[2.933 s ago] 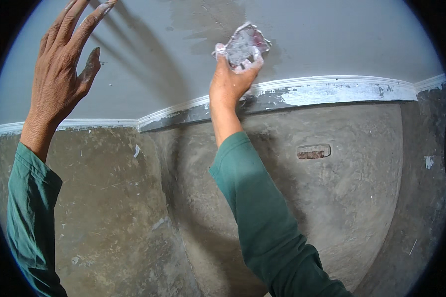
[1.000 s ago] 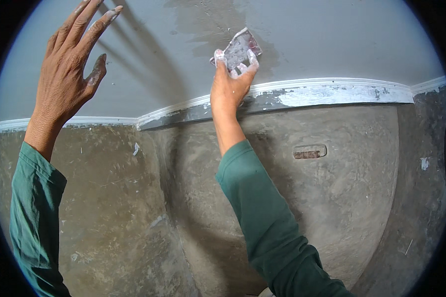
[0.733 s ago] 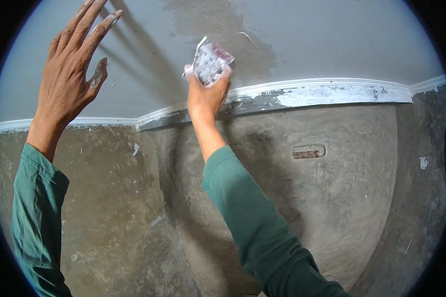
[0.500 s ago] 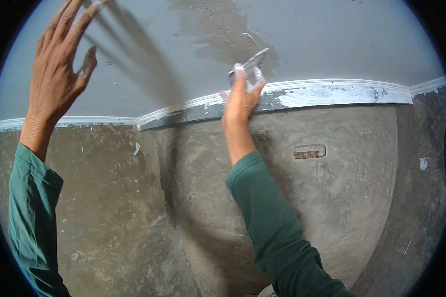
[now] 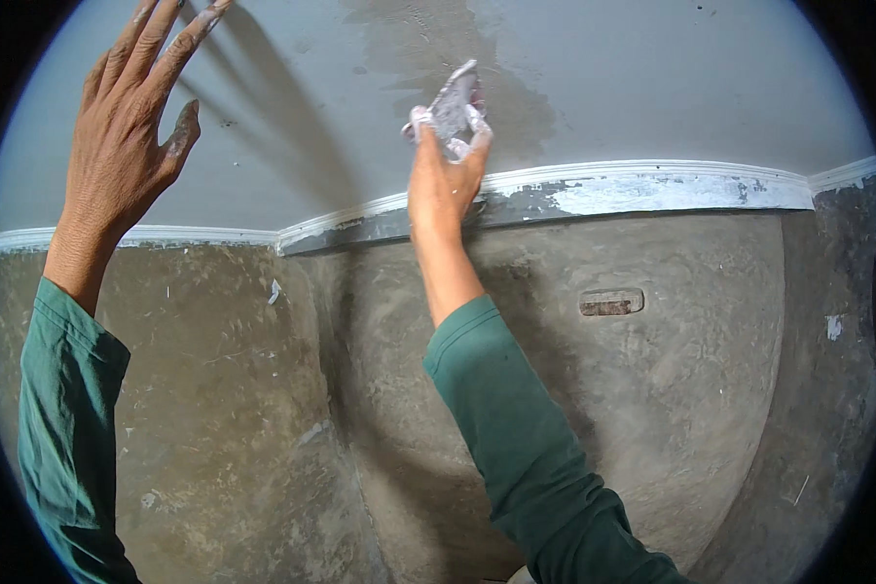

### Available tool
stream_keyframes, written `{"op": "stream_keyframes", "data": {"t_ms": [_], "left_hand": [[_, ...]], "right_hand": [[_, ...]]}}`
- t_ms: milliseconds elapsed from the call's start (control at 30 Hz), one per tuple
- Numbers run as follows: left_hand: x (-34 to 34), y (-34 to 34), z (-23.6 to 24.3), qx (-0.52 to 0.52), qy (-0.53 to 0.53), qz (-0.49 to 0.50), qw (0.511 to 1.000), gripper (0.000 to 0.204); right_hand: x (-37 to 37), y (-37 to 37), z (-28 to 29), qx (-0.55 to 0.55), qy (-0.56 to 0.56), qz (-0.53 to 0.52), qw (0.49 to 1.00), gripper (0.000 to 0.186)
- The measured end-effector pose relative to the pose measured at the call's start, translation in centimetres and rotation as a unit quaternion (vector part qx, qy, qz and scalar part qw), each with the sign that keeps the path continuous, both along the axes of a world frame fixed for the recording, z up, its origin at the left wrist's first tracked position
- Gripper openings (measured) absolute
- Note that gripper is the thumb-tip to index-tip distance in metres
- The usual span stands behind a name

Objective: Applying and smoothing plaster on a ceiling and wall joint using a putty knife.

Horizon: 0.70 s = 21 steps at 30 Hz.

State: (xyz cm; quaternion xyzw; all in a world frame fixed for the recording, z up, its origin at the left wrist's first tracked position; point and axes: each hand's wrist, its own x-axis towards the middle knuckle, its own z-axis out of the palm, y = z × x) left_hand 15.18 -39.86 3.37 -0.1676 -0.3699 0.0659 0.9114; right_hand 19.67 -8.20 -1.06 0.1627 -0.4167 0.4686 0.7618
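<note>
My right hand pinches a folded piece of sandpaper, crumpled and smeared with white, one corner pointing up. It is held at the grey wall, over a darker, damp-looking patch with rough streaks. White residue coats the right fingertips. At upper left, my left hand is open with fingers stretched and thumb apart. It holds nothing; its fingertips, partly white, reach the top of the picture close to the wall. Whether they touch it I cannot tell.
A white moulded skirting with flaking paint runs along the wall's foot and steps outward left of centre. Below lies a stained concrete floor. A small oblong block with a reddish-brown face rests there, and a pale scrap lies farther left.
My right hand has moved left and slightly up with the sandpaper, which now shows more of its face. My left hand has shifted slightly right, still open.
</note>
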Motion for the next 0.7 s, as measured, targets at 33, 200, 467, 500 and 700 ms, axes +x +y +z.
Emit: {"op": "stream_keyframes", "data": {"t_ms": [33, 200, 467, 500, 700], "left_hand": [[0.0, 0.1, 0.0, -0.012, 0.009, -0.003, 1.0, 0.083], [-0.1, -0.1, -0.3, -0.011, 0.005, 0.004, 1.0, 0.081], [1.3, 0.8, -1.0, 0.008, 0.006, 0.02, 1.0, 0.081], [4.0, 3.3, -2.6, 0.07, -0.069, 0.056, 0.994, 0.083], [1.0, 0.0, -1.0, 0.039, -0.05, 0.039, 0.997, 0.083]], "right_hand": [[-0.5, -0.3, -0.3, 0.002, -0.008, -0.069, 0.998, 0.078], [-2.7, -1.0, -2.6, 0.041, -0.076, -0.116, 0.989, 0.077], [-4.6, 1.1, 1.5, 0.021, 0.172, 0.081, 0.982, 0.079], [-4.8, 1.1, 1.9, 0.018, 0.171, 0.077, 0.982, 0.079], [-5.5, -2.4, 3.9, -0.033, 0.179, 0.077, 0.98, 0.078]]}}
